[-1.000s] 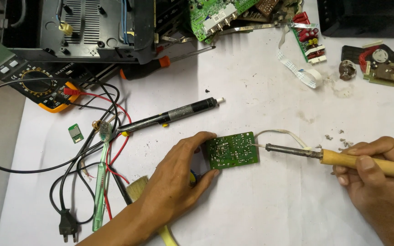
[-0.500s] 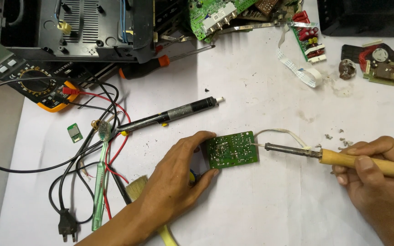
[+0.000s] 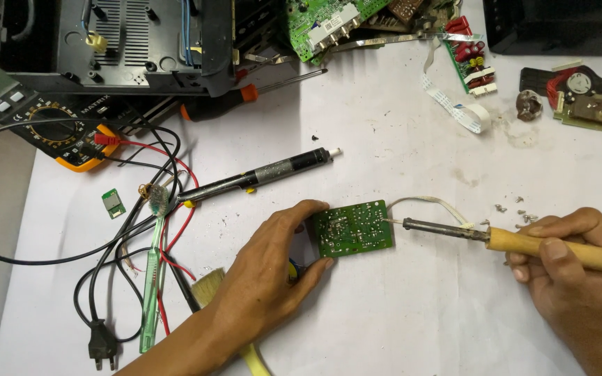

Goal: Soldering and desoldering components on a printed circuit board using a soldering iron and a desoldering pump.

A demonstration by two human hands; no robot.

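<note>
My left hand (image 3: 267,270) grips the left edge of a small green circuit board (image 3: 354,228) that lies solder side up on the white table (image 3: 398,327). My right hand (image 3: 566,268) holds a soldering iron (image 3: 524,240) by its wooden handle. Its metal tip points left and touches the board's right edge. A thin white wire (image 3: 426,203) curves from the board toward the iron.
A desoldering pump (image 3: 259,177) lies above the left hand. A multimeter (image 3: 43,122) with red and black leads, a mains plug (image 3: 102,346) and a green toothbrush (image 3: 153,268) sit at left. An open black chassis (image 3: 120,42), a screwdriver (image 3: 245,94), circuit boards (image 3: 322,21) and loose screws (image 3: 517,209) are nearby.
</note>
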